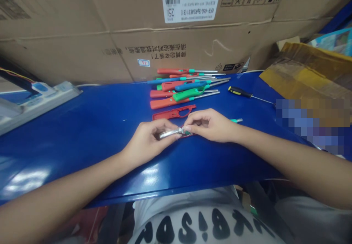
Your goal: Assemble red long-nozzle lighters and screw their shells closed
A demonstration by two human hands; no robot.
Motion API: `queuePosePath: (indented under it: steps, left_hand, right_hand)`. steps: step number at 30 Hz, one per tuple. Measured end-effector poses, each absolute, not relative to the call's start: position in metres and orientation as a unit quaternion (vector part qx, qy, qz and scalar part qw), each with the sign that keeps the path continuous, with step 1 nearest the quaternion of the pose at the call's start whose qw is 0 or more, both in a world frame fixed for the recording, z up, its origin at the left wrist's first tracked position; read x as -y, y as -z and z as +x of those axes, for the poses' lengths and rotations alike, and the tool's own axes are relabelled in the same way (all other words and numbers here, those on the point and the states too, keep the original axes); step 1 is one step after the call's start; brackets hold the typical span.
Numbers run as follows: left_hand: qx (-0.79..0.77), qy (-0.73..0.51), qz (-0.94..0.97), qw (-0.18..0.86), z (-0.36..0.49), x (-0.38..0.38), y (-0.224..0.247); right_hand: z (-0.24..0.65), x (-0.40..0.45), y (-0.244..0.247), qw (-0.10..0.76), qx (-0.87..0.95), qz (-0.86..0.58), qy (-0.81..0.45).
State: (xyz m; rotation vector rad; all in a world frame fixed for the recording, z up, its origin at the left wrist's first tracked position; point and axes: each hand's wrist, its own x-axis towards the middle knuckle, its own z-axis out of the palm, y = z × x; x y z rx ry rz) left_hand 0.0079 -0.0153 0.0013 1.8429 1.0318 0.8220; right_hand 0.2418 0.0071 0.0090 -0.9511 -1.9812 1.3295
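Observation:
Between the thumb and fingers of my left hand (150, 136) lies a silver metal cylinder (167, 133) with a narrower fitting at its right end. My right hand (210, 125) pinches at that fitting, and its fingers hide what they grip. Below the fingertips shows a sliver of a red and green lighter part (188, 135). A green and metal tip (238, 120) sticks out past the right wrist. Just beyond both hands rests an empty red lighter shell half (174, 113) with a trigger opening.
A pile of long-nosed lighters (187, 86) in red, green and blue lies against the cardboard box (110, 53). To its right are a black-yellow screwdriver (240, 92) and a taped brown carton (305, 71). A white power strip (41, 101) stands left on the blue table (90, 126).

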Motion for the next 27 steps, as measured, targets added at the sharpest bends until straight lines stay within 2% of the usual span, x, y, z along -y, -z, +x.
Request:
queuePosePath:
  steps: [3, 27]
  left_hand:
    - [-0.407, -0.327, 0.721, 0.454, 0.0081, 0.0145, -0.0034]
    - [-0.448, -0.352, 0.674, 0.469, 0.0128, 0.0202, -0.0017]
  right_hand:
    - [0.2423, -0.0085, -0.0094, 0.279, 0.730, -0.368, -0.503]
    - [0.2359, -0.0019, -0.0082, 0.310, 0.683, -0.391, -0.533]
